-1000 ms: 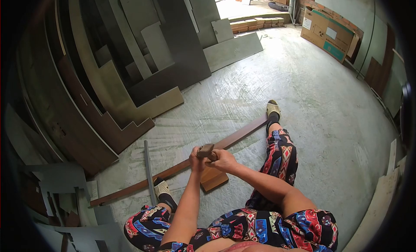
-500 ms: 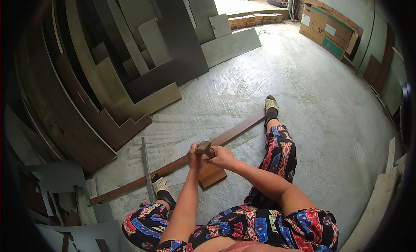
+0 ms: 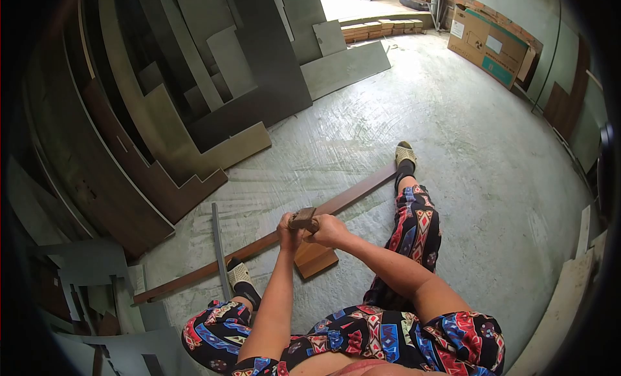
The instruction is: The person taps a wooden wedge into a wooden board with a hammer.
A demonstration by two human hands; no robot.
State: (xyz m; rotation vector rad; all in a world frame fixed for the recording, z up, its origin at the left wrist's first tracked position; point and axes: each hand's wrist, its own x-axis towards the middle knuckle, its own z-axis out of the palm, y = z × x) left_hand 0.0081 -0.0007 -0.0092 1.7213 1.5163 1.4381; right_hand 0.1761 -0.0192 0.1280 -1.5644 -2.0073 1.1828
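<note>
A rusty brown hammer (image 3: 303, 218) is seen from above in front of my body, its head lying across the space between my hands. My right hand (image 3: 328, 231) is closed round it just behind the head. My left hand (image 3: 288, 231) is closed beside the head on the left; what its fingers hold is hidden. Below the hands a small orange-brown wooden block (image 3: 317, 259) lies on the floor, partly covered by them. A long brown wooden strip (image 3: 352, 196) runs diagonally under the hands, from near my left foot to my right foot.
A thin grey bar (image 3: 218, 243) crosses the strip by my left slipper (image 3: 239, 274). My right slipper (image 3: 405, 155) is at the strip's far end. Many cut panels (image 3: 272, 65) lean at the left. A cardboard box (image 3: 486, 45) stands at the back right, with stacked bricks (image 3: 378, 30) behind.
The hammer head has turned and tilted slightly between my hands. Both hands keep nearly the same place; the wooden strip, block and bar have not moved.
</note>
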